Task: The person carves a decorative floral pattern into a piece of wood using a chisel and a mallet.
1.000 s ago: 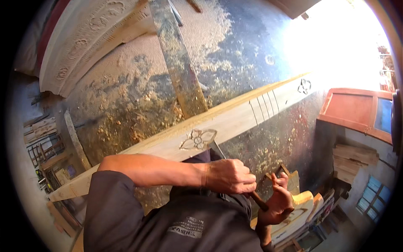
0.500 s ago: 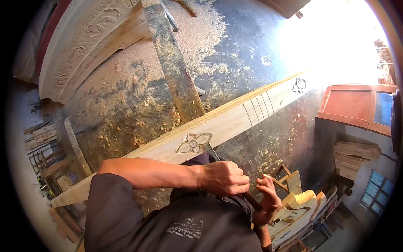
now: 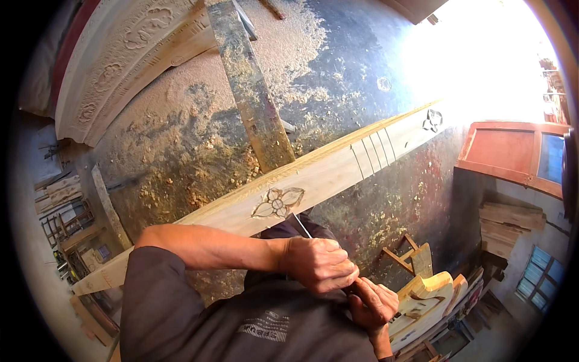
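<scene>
A long pale wooden board (image 3: 329, 179) runs diagonally in front of me. On its face is a carved flower (image 3: 277, 203) with dark-edged petals. A flat steel chisel (image 3: 300, 225) touches or lies just over the board's near edge, below the flower's right petal. My left hand (image 3: 319, 264) is closed in a fist around the chisel's shaft. My right hand (image 3: 373, 301) is wrapped round the handle end, close against the left; most of the handle is hidden in the fingers.
A crossbeam (image 3: 250, 90) supports the board from beyond. Wood shavings (image 3: 181, 102) cover the dark floor. A large carved panel (image 3: 114, 66) stands at the far left. A red-framed door (image 3: 500, 148) is at right, with a small wooden stool (image 3: 416, 256) and curved wooden pieces (image 3: 437, 286) nearer.
The chisel tip has drawn back from the petal toward the board's near edge. My left hand moved slightly down, and my right fingers, partly spread before, have closed round the handle.
</scene>
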`<act>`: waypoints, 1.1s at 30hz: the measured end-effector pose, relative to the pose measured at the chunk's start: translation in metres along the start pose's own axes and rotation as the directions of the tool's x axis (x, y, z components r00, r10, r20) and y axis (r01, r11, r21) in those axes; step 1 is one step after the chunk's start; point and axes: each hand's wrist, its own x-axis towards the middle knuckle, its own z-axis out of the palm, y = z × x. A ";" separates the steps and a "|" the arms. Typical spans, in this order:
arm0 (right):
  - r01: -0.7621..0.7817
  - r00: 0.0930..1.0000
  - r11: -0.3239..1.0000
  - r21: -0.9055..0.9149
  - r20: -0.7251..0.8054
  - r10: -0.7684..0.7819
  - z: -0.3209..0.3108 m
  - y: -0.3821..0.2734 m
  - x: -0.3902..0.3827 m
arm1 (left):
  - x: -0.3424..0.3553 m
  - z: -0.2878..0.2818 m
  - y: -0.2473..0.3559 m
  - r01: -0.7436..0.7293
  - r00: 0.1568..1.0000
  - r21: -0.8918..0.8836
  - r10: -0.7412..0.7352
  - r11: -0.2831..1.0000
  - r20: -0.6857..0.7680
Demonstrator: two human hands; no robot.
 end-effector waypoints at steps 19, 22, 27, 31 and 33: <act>-0.136 0.985 0.985 0.107 0.119 0.123 -0.006 0.019 0.024 | 0.002 0.011 -0.022 0.137 0.982 -0.140 -0.116 0.981 0.148; -0.129 0.986 0.984 0.119 0.118 0.115 -0.005 0.024 0.026 | 0.002 0.013 -0.022 0.147 0.981 -0.141 -0.126 0.979 0.148; -0.164 0.982 0.976 0.140 0.112 0.149 -0.007 0.035 0.034 | 0.007 0.011 -0.024 0.192 0.972 -0.124 -0.171 0.973 0.162; -0.172 0.971 0.971 0.166 0.193 0.139 -0.015 0.045 0.047 | 0.009 0.013 -0.024 0.235 0.964 -0.097 -0.220 0.967 0.147; -0.167 0.971 0.970 0.177 0.202 0.130 -0.019 0.046 0.056 | 0.010 0.012 -0.024 0.274 0.955 -0.103 -0.258 0.956 0.148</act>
